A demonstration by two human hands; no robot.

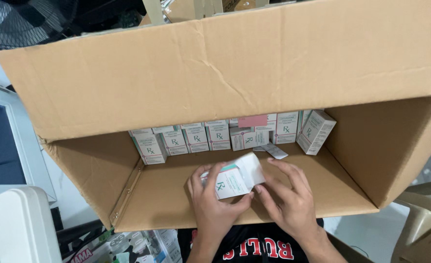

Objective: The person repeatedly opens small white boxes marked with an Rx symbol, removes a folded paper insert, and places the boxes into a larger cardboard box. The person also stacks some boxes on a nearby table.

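Note:
A large cardboard carton (pixel 225 63) lies on its side with its mouth toward me. My left hand (pixel 211 204) grips a small white medicine box (pixel 235 179) with teal print, its end flap standing open. My right hand (pixel 288 197) touches the same box at its right edge, fingers spread on the carton's floor. Along the carton's back stands a row of several identical white boxes (pixel 196 139). One more such box (pixel 315 131) leans tilted at the right end of the row.
A folded paper leaflet (pixel 275 151) lies on the carton floor before the row. A black fan (pixel 20 22) is at the top left, a white device (pixel 16 226) at the lower left, a plastic chair (pixel 420 209) at the right. Packets (pixel 128 246) lie under the carton.

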